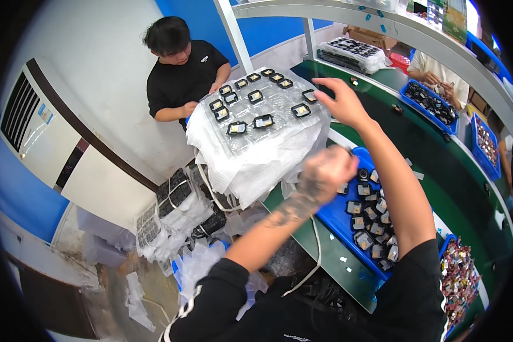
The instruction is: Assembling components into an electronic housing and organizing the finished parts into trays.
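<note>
My right hand [345, 102] reaches over the right edge of a clear plastic tray [271, 134], fingers apart. Its fingertips are beside a small black-framed part [309, 96] with a pale centre; whether they touch it, I cannot tell. Several similar parts [263, 121] sit spaced out in the tray, which tops a stack covered with white sheets [256, 171]. Smeared by motion, my left hand [328, 171] is between the stack and a blue bin [336, 214]. That bin holds many loose black parts [363, 239]. What the left hand holds, if anything, is too blurred to make out.
Beyond the stack stands a person in black [182, 80]. A green conveyor belt [382, 111] runs along the right, with blue bins [433, 108] and another person's hands [439, 84] past it. A metal shelf frame [308, 11] spans overhead. Wrapped bundles [171, 216] lie on the floor.
</note>
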The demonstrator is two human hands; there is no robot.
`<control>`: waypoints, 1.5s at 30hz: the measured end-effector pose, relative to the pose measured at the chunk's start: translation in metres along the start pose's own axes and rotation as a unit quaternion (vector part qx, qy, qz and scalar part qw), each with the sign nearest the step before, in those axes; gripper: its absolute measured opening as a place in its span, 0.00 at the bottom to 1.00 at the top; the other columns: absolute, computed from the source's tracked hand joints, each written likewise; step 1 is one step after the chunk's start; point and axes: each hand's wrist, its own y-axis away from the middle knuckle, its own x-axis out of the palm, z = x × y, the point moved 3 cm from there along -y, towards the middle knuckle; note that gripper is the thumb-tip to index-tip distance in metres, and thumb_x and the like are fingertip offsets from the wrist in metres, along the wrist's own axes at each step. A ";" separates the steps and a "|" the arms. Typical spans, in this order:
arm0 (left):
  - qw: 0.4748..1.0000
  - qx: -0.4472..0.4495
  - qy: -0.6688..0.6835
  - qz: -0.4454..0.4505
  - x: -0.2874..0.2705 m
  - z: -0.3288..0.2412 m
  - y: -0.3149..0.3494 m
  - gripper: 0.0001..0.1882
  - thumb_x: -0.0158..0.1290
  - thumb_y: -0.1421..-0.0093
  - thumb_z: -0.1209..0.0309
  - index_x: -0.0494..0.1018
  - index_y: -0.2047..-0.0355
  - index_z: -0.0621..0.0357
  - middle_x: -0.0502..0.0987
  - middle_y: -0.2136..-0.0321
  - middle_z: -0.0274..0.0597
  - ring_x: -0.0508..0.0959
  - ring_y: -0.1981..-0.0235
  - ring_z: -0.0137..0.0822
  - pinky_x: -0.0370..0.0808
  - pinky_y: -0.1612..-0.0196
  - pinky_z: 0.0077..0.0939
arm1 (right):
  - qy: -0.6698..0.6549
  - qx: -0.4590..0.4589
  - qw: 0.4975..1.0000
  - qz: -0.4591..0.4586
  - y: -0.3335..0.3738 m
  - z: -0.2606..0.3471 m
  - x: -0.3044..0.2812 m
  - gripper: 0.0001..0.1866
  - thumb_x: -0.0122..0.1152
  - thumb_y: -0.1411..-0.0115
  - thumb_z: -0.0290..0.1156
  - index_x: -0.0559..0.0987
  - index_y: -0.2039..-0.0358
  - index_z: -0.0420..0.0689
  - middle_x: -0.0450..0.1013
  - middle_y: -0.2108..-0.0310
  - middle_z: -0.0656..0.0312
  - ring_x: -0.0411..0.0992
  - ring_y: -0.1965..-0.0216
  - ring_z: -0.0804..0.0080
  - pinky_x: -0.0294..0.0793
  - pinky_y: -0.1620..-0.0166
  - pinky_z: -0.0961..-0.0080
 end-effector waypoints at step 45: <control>0.935 -0.053 0.088 0.338 0.062 -0.042 0.080 0.21 0.55 0.43 0.59 0.70 0.51 0.54 0.71 0.51 0.46 0.63 0.43 0.47 0.65 0.46 0.45 | 0.050 0.175 0.958 0.221 0.140 0.019 -0.103 0.08 0.62 0.46 0.25 0.79 0.65 0.37 0.76 0.69 0.54 0.76 0.66 0.63 0.75 0.61 0.70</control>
